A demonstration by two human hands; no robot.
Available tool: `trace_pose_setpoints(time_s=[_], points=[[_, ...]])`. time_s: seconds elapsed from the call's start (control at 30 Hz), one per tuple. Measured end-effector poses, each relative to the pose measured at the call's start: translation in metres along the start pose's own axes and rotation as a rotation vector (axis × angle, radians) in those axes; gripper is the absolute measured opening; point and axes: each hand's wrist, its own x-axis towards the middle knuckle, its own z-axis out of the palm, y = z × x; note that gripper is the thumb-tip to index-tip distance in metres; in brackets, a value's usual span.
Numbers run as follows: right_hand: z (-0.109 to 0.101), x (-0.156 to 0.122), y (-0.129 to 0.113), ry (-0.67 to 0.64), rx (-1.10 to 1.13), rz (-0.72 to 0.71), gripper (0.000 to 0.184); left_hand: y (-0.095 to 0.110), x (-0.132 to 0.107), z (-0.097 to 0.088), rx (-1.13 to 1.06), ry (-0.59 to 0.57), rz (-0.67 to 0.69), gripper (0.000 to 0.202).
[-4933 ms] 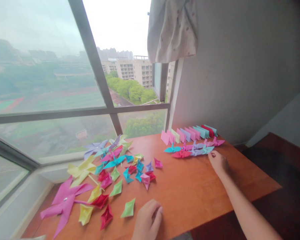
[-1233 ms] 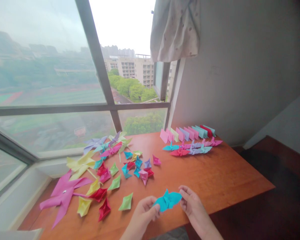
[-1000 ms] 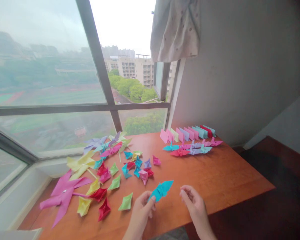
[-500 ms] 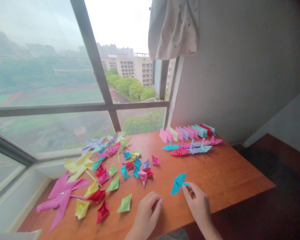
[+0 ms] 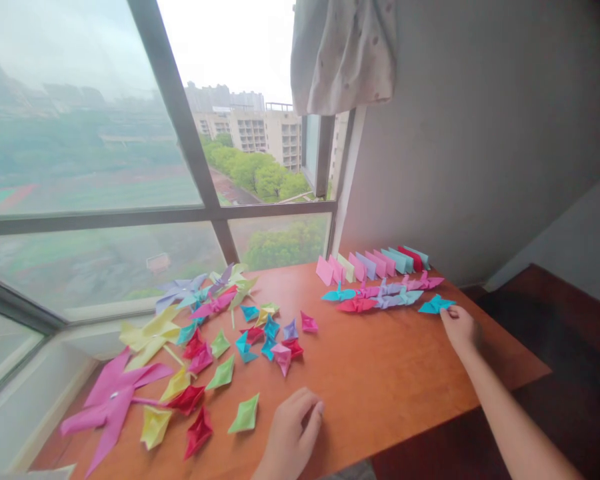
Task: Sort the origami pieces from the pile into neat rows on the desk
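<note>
My right hand (image 5: 459, 327) reaches out to the far right of the wooden table (image 5: 380, 373) and pinches a teal paper crane (image 5: 435, 305), which sits at the right end of a row of folded cranes (image 5: 380, 297). Behind that row stands a line of folded paper sheets (image 5: 373, 265) in pink, purple, teal and red. Near the front edge, my left hand (image 5: 293, 433) rests on the table with its fingers loosely curled and nothing in them. A green folded piece (image 5: 245, 415) lies just left of it.
Several small folded shapes (image 5: 260, 333) and paper pinwheels (image 5: 115, 397) are scattered over the left half of the table by the window (image 5: 130, 167). A cloth (image 5: 343, 53) hangs above. The table's right edge drops to a dark floor (image 5: 555, 333).
The teal crane, held between both hands a second ago, passed to my right hand alone and travelled to the right end of the crane row. My left hand dropped to the table.
</note>
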Motion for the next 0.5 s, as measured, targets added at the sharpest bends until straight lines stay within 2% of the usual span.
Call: trace_pose_setpoints(time_s=[0.23, 0.5], points=[[0.019, 0.017, -0.006, 0.026, -0.009, 0.000, 0.025, 0.002, 0.001, 0.000, -0.005, 0.044, 0.003, 0.033], [0.031, 0.027, -0.015, 0.023, 0.011, -0.021, 0.026, 0.003, 0.002, -0.001, 0.023, 0.034, -0.013, 0.030]])
